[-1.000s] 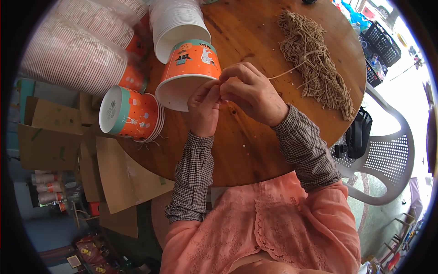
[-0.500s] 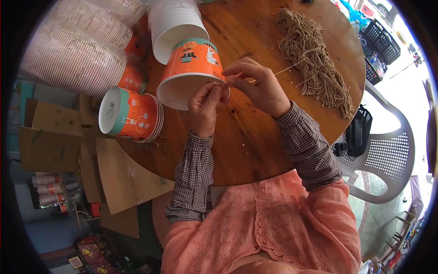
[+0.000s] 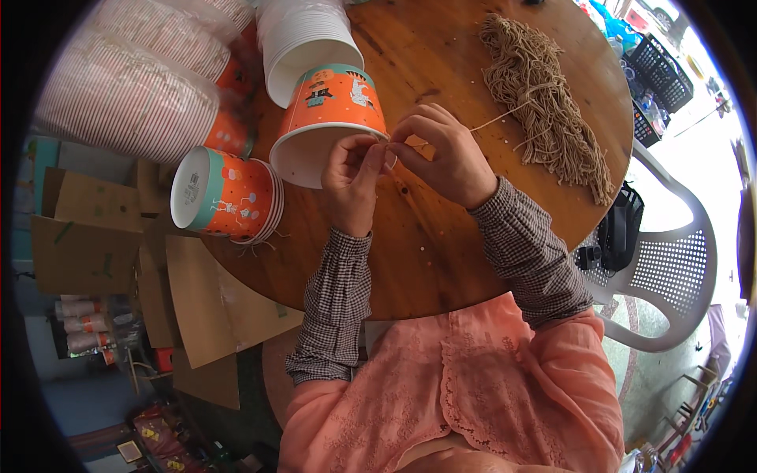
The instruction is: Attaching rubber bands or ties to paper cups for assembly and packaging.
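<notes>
An orange paper bucket [image 3: 341, 101] with cartoon figures and a teal base band lies on its side, its white open mouth toward me. At the right of its rim, my left hand [image 3: 352, 183] is closed in a pinch, the fingertips on a thin cord by the rim. My right hand [image 3: 449, 158] meets it there, thumb and forefinger also pinched on the cord. A pale cord [image 3: 495, 122] runs from behind my right hand to a bundle of tan cords [image 3: 544, 102] on the table. The exact spot between the fingertips is hard to make out.
White nested buckets [image 3: 309, 51] lie behind the orange one. A short stack of orange buckets [image 3: 240, 197] with cord ends rests at the table's left edge. Long wrapped stacks of buckets [image 3: 134, 94] fill the far left. Cardboard boxes [image 3: 213, 299] stand below; a plastic chair [image 3: 670, 252] is at right.
My right hand has shifted slightly left and its fingertips have closed in against those of my left hand at the rim. The bucket has tilted very slightly.
</notes>
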Demonstrator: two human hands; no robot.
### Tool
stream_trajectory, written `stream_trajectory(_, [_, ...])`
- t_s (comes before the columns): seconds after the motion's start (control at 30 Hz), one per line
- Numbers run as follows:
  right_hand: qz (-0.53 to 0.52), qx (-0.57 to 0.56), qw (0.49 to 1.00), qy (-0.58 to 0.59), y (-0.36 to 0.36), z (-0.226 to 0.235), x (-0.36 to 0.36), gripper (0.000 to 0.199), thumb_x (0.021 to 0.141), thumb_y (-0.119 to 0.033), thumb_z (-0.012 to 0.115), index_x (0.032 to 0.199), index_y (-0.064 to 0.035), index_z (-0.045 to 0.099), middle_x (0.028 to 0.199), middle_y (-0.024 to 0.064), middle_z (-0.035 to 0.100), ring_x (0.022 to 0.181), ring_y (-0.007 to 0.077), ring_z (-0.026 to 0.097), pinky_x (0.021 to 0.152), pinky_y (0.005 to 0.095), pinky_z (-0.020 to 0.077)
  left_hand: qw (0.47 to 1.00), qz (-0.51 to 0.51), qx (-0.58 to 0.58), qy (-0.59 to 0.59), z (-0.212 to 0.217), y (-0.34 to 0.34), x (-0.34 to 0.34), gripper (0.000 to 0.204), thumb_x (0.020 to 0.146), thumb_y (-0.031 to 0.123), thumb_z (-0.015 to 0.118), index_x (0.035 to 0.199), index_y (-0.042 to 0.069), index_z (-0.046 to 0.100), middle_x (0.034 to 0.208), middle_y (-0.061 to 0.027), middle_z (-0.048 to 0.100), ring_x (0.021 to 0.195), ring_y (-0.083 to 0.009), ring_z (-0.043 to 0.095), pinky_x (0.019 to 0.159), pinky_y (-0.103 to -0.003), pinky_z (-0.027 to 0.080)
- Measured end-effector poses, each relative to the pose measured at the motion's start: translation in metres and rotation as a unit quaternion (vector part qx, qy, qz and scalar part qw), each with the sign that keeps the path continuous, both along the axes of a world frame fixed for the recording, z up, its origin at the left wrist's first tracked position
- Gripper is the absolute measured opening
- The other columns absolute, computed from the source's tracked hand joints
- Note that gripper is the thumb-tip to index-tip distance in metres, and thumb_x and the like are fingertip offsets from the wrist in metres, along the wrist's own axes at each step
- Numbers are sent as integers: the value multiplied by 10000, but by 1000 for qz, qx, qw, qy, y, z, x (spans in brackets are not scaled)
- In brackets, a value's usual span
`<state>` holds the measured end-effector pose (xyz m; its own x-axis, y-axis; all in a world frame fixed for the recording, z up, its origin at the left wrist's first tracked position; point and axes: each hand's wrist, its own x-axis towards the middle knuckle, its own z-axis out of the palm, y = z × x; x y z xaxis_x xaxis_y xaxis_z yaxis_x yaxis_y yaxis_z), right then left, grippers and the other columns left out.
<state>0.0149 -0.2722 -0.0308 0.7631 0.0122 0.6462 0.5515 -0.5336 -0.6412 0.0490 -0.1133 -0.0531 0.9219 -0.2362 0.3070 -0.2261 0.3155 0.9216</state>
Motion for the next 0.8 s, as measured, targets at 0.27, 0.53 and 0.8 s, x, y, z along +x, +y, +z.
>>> stream_trajectory(0.27, [11, 13, 1000, -8, 0, 1, 0, 109, 784, -105, 671, 846, -32, 619, 901, 82, 625, 906, 277, 573, 808, 372, 477, 993, 32, 84, -72, -5, 3, 0, 107, 922, 81, 636, 983, -7, 624, 868, -19, 632, 755, -74, 577, 683, -210, 482])
stream_trajectory(0.53, [10, 22, 1000, -10, 1, 1, 1, 118, 789, -106, 680, 851, -24, 623, 901, 87, 625, 902, 278, 573, 801, 372, 478, 951, 87, 198, -219, -3, 8, 4, 99, 905, 77, 652, 957, -7, 649, 877, -31, 605, 810, -93, 571, 720, -221, 463])
stream_trajectory(0.8, [31, 14, 999, -12, 2, -3, 4, 101, 820, -88, 639, 902, -36, 615, 919, 95, 598, 912, 300, 559, 791, 381, 475, 993, -117, -24, 22, -5, 11, 9, 153, 937, 125, 611, 973, -21, 635, 873, -30, 613, 722, -103, 518, 667, -228, 427])
